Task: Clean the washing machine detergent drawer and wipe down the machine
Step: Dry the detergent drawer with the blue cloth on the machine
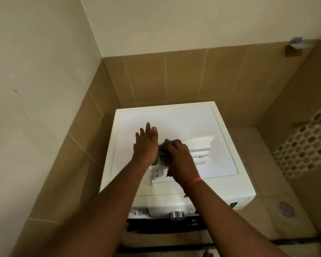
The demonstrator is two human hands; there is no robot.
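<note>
We see the white detergent drawer (196, 147) lying pulled out on top of the washing machine (174, 117), running from near the front edge toward the right-middle of the lid. Our left hand (145, 145) lies flat with fingers straight, pressing down beside the drawer's near end — our right hand (178, 160) is curled round a grey cloth (164, 151) held against that same end. A silver dial (176, 214) sits on the front panel, a floor drain (286, 209) off right.
</note>
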